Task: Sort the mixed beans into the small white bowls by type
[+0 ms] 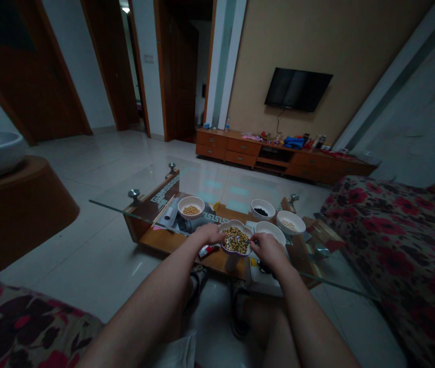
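A scalloped white bowl [236,253] of mixed yellow, green and dark beans [236,239] stands near the glass table's front edge. My left hand [210,234] grips its left rim, fingers closed. At the right rim, my right hand [269,250] is pinched; a small dark bit shows at its fingertips, too small to name. Just behind that hand is a white bowl [279,231], partly covered by it. Further back sits a bowl with black beans [260,211]. To its right a bowl [297,232] holds pale pieces, and at the left a bowl [181,210] holds yellowish beans.
Chopsticks [164,210] lie at the left of the glass table [110,205]. A red and white packet [207,250] shows near my left wrist. Flowered sofas flank me, one [389,240] at the right. A low cabinet [240,146] with clutter stands beneath a television [298,89].
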The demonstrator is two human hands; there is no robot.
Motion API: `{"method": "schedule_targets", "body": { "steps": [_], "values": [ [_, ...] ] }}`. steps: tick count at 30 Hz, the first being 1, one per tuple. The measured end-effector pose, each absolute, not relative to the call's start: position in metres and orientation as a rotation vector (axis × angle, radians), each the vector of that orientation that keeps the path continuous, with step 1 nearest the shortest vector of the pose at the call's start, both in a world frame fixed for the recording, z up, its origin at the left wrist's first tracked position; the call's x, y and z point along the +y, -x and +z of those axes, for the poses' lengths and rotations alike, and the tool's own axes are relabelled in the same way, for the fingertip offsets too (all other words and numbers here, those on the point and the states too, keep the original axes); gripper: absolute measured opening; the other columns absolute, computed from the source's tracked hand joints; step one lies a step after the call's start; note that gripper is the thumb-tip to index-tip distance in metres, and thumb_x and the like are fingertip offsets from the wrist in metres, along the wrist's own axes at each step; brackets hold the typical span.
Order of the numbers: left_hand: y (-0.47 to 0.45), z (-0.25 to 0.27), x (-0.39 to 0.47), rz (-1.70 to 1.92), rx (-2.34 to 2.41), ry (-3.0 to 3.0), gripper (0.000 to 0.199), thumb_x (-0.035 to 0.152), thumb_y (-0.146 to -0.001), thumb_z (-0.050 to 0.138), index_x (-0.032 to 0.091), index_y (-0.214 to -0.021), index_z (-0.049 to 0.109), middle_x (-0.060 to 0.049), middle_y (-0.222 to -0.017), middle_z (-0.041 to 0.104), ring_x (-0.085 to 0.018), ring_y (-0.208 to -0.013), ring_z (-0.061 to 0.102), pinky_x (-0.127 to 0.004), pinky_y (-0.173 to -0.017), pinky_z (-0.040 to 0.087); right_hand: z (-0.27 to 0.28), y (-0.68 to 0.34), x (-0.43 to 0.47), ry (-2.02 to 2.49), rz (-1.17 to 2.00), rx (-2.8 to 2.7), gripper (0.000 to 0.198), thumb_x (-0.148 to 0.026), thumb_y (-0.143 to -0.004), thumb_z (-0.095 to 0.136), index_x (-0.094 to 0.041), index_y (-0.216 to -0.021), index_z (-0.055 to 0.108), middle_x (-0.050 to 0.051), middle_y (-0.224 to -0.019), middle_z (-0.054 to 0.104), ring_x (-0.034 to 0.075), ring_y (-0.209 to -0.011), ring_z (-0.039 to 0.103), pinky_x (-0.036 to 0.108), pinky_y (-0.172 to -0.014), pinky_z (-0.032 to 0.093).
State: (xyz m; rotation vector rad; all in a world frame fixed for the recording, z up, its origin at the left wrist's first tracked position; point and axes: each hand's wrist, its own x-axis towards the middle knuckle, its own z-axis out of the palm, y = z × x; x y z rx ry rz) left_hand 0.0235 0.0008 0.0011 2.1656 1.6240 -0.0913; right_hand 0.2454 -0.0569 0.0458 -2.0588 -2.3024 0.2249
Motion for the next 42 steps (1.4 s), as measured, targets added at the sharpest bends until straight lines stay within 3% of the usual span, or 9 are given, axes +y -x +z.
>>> {"method": "schedule_targets", "body": {
  "steps": [19, 25, 33, 42],
  "values": [
    [-0.023, 0.001, 0.001, -0.087, 1.622, -2.157, 0.057, 0.056, -0.085, 0.038, 0.018, -0.119, 0.064, -0.013, -0.114, 0.067, -0.029, -0.099, 0.065, -0.035, -0.08, 0.052, 0.051, -0.249, -0.055, 1.95, 0.188, -2.157, 0.029, -0.038, -0.087, 0.048, -0.023, -0.095, 0.072, 0.007, -0.091, 0.071, 0.019, -0.088, 0.064, 0.025, -0.071, 0.041],
    [-0.024, 0.003, 0.001, -0.112, 1.627, -2.162, 0.054, 0.052, -0.085, 0.039, 0.019, -0.119, 0.064, -0.013, -0.115, 0.067, -0.029, -0.099, 0.065, -0.035, -0.08, 0.052, 0.062, -0.259, -0.059, 2.203, 0.022, -1.823, 0.032, -0.041, -0.087, 0.046, -0.027, -0.099, 0.072, 0.008, -0.093, 0.071, 0.022, -0.083, 0.065, 0.027, -0.065, 0.042],
    [-0.024, 0.002, 0.001, -0.113, 1.656, -2.131, 0.056, 0.055, -0.084, 0.04, 0.019, -0.118, 0.065, -0.013, -0.114, 0.067, -0.031, -0.099, 0.065, -0.037, -0.079, 0.053, 0.069, -0.261, -0.064, 2.318, 0.06, -1.613, 0.034, -0.04, -0.086, 0.046, -0.026, -0.103, 0.072, 0.012, -0.093, 0.07, 0.026, -0.084, 0.064, 0.032, -0.07, 0.044],
    [-0.023, 0.0, 0.001, -0.098, 1.626, -2.162, 0.059, 0.057, -0.085, 0.038, 0.019, -0.122, 0.063, -0.013, -0.116, 0.066, -0.03, -0.098, 0.066, -0.036, -0.079, 0.052, 0.053, -0.254, -0.056, 1.979, 0.197, -2.059, 0.028, -0.037, -0.085, 0.049, -0.025, -0.094, 0.072, 0.006, -0.093, 0.071, 0.02, -0.088, 0.064, 0.026, -0.072, 0.042]
  ]
}}
